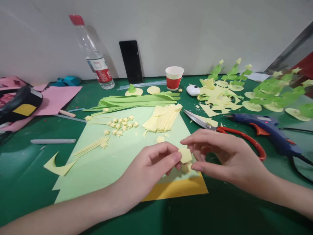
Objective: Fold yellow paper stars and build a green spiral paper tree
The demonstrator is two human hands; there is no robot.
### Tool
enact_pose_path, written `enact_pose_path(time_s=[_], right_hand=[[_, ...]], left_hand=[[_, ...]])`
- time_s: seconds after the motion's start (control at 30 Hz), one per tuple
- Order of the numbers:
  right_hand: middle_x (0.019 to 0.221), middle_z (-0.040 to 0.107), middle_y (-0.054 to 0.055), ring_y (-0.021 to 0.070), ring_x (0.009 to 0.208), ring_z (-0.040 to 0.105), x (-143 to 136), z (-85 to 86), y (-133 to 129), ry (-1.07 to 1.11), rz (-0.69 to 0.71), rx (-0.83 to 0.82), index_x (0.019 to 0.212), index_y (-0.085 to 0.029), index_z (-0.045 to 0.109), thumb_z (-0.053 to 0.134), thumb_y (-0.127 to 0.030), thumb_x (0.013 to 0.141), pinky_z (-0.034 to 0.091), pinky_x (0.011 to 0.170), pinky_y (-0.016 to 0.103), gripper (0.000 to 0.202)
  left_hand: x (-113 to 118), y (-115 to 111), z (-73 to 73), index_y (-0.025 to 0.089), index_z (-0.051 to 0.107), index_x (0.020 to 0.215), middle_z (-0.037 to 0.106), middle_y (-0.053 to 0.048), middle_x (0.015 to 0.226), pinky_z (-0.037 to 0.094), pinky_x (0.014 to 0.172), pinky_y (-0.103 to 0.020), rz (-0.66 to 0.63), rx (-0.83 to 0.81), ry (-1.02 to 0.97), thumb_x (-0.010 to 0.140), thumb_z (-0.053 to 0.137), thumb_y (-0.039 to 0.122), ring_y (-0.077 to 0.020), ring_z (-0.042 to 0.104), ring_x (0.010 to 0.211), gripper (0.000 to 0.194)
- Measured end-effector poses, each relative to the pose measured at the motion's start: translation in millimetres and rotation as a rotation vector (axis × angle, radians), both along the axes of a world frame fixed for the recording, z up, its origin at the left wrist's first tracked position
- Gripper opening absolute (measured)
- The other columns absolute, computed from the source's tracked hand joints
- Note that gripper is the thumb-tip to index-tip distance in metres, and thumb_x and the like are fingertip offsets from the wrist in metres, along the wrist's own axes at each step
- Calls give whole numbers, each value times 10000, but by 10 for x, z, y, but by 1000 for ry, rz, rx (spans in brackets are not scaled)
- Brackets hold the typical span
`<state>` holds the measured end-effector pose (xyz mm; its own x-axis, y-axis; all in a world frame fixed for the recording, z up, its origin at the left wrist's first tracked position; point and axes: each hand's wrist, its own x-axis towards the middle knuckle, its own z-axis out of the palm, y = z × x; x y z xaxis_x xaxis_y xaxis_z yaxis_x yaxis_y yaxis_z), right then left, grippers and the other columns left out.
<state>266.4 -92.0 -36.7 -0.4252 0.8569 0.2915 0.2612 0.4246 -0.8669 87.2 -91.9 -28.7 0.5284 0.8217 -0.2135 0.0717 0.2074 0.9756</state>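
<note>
Between thumb and fingers, my left hand (158, 163) pinches a flat pale-yellow folded paper pentagon (185, 155). My right hand (220, 156) is just to the right of it, thumb and index finger apart, with nothing visible gripped; its other fingers curl partly out of sight. Another yellow paper pentagon (187, 167) lies below the held one, and a third pentagon (160, 139) rests farther back on the light green paper sheets (122, 160). Several puffed yellow paper stars (121, 125) sit on the sheets to the left, near thin yellow strips (90, 147). A stack of wider yellow strips (163, 118) lies behind my hands.
Scissors (207, 126) with red handles and a blue glue gun (266, 125) lie at right, near paper scraps (217, 96) and paper plants (274, 91). Behind are green strips (137, 99), a paper cup (174, 78), a phone (131, 62) and a bottle (97, 62).
</note>
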Motion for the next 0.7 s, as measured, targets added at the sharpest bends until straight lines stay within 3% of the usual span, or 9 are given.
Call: enact_pose_path(time_s=[0.13,0.33,0.4,0.57,0.7], right_hand=[[682,581,0,72,536,521,6,-10,-7,-111,20,232,906,-168,596,592,-170,795,471,494,156,111],[726,600,11,66,538,532,12,15,-28,-153,8,332,941,-174,579,543,-170,835,475,496,160,112],[710,596,6,67,543,537,17,21,-32,-158,16,325,923,-174,585,546,-176,836,477,505,163,95],[703,590,9,85,547,540,33,59,-49,-109,28,255,931,-186,567,560,-247,835,475,503,185,114],[725,602,6,80,542,528,31,102,-74,-109,63,259,958,-199,534,570,-191,819,467,499,180,143]], left_hand=[[-4,11,3,172,541,632,486,62,607,362,577,-140,-21,-11,1,828,487,222,-64,405,564,209],[-16,6,30,173,518,625,487,59,616,363,572,-137,-56,78,86,840,480,251,-69,442,600,232],[-32,-1,44,175,516,640,473,57,619,346,528,-141,-72,217,174,858,459,263,-69,430,578,242],[-108,-20,81,177,520,771,459,63,607,318,465,-160,-160,824,417,874,468,226,-59,405,489,125],[-161,-20,91,179,496,860,529,57,652,360,487,-156,-157,1054,480,898,447,201,-64,468,513,66]])
